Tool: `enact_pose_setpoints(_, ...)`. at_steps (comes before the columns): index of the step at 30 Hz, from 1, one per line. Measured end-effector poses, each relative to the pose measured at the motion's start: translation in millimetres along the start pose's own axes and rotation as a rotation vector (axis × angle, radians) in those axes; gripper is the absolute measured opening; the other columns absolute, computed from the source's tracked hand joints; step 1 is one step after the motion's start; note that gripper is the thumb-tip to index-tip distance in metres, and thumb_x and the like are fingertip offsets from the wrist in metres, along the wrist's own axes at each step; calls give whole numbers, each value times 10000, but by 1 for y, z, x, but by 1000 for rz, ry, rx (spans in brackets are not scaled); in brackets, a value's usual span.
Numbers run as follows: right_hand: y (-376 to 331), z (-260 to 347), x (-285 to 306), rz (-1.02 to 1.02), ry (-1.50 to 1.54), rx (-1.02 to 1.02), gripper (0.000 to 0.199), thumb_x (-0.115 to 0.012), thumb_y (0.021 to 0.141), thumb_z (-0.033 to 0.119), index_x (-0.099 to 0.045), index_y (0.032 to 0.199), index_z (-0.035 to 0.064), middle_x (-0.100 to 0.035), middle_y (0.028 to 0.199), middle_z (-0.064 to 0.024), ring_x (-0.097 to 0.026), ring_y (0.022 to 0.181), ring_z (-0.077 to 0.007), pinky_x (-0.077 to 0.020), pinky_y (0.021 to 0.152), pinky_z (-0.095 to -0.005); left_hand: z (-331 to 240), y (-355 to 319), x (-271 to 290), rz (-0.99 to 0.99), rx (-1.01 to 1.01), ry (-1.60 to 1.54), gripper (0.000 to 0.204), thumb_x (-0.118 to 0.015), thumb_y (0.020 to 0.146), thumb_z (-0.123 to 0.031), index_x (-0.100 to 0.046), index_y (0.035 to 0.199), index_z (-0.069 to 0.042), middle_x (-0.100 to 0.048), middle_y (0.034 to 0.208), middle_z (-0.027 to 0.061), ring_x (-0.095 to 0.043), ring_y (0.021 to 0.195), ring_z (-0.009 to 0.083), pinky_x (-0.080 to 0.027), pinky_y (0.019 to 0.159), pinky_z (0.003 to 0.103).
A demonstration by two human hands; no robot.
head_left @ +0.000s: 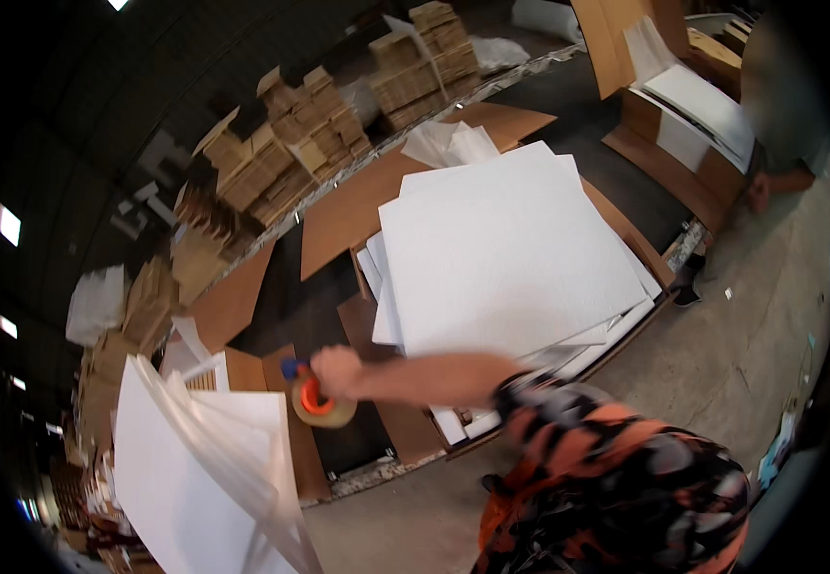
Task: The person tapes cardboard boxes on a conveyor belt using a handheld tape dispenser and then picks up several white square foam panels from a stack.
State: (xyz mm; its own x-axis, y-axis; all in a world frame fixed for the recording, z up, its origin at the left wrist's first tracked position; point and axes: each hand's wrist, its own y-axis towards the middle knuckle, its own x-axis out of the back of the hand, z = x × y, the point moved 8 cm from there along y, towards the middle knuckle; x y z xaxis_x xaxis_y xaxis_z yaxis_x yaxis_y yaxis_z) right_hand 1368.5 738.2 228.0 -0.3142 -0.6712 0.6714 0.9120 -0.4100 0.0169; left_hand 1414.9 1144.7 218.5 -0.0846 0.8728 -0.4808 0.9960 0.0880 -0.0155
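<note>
Gripping a tape dispenser [317,400] with an orange core, the right hand [337,371] is closed around its handle, low at centre-left, just right of upright white sheets [195,469]. It looks like taping is in hand; the next move calls for setting the tape on an edge. Farther right lies a stack of white boards [511,253] on cardboard [358,206]. The left hand is unseen.

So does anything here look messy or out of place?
Somewhat. The stack of white sheets is fanned out, with lower sheets poking askew past the edges. Crumpled white wrap lies behind it. The hand grips a tape dispenser normally.
</note>
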Motion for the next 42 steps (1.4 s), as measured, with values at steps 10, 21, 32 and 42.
enact_pose_setpoints(10,8,-31,-110,357,-318,-166,316,-647,768,138,-678,1073,61,-688,1033,-134,-667,1007,-275,-548,818,-384,52,38,-17,146,158,12,597,-526,850,-397,-513,1254,43,-545,1260,176,-530,1134,336,-438,936,438)
enact_pose_setpoints(21,-401,-243,298,-781,-268,-1125,993,-825,545,630,-563,1198,-72,-607,1160,-216,-535,1153,-337,-464,944,-411,99,36,-79,321,281,60,584,-524,855,-389,-520,1244,47,-553,1251,176,-536,1126,336,-439,937,437)
enact_pose_setpoints(32,-372,-210,294,-581,140,-992,711,-866,612,456,-674,1017,-96,-701,974,-171,-695,836,-271,-548,746,-359,101,39,-76,331,281,74,572,-523,861,-381,-527,1234,52,-561,1242,175,-541,1118,335,-440,937,437)
enact_pose_setpoints(42,-357,-208,201,-644,695,-948,767,-800,743,393,-501,1290,-53,-577,1237,-186,-607,1080,-301,-517,832,-445,89,48,-42,270,260,50,560,-521,865,-374,-533,1225,56,-568,1234,174,-546,1111,335,-440,938,437)
